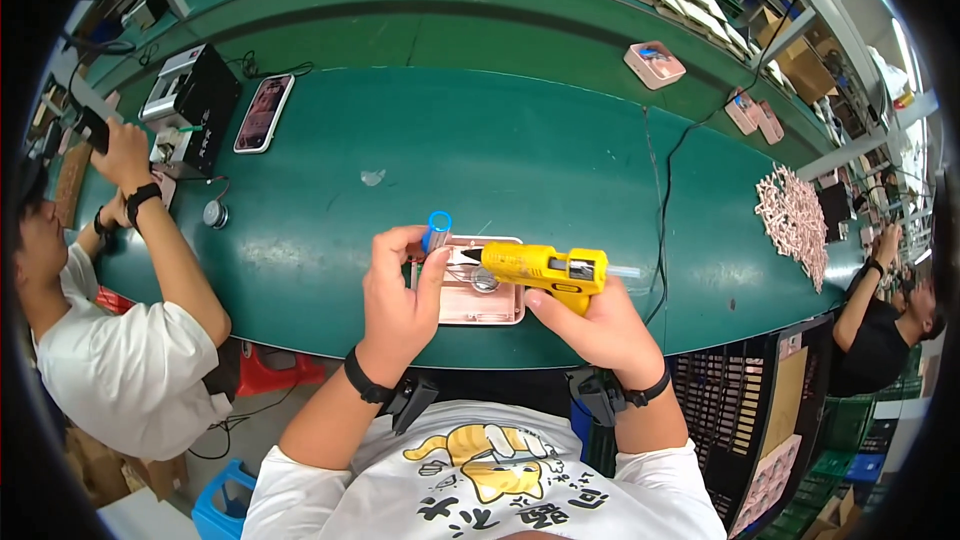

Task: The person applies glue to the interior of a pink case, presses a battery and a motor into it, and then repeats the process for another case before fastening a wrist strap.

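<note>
Over the pink rectangular plastic tray (495, 308), the right hand (590, 325) is gripping a yellow glue gun (545, 268), gluing; the left hand (400, 290) is pinching a blue-capped cylinder (436, 231), needing steady nozzle aim.

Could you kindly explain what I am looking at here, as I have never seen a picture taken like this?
This is a single view from a wide fisheye camera worn on a person's head, looking down at their own two hands; that is why straight edges curve near the rim. The person sits at a long green workbench. Their right hand holds a yellow glue gun, its nozzle pointing at a small pink tray on the bench edge. Their left hand holds a small blue cylinder over the tray. Farther off lie a phone, a black box-shaped device, pink cases and a heap of small pink parts. Other people work at either side.
</note>
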